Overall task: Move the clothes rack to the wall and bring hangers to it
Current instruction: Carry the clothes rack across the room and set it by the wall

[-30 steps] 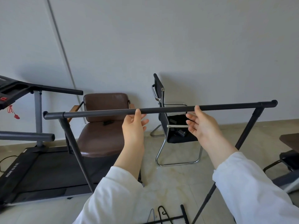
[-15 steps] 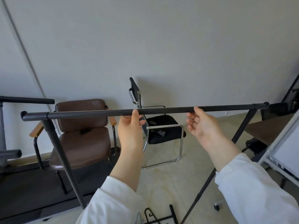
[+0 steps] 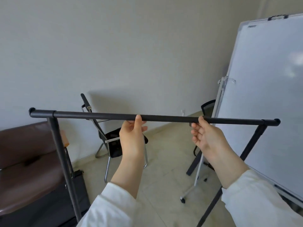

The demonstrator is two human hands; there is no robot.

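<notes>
This looks like a spare room in an office, used partly for storage. A whiteboard (image 3: 265, 102) on a wheeled stand fills the right side. A black office chair (image 3: 114, 141) with a chrome frame stands by the plain pale wall (image 3: 131, 46), and a brown padded chair (image 3: 27, 161) sits at the left. The floor (image 3: 164, 161) is pale tile, and the furniture stands about in no order.

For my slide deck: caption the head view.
Both hands, left hand and right hand, hold the clothes rack bar near a whiteboard.
</notes>
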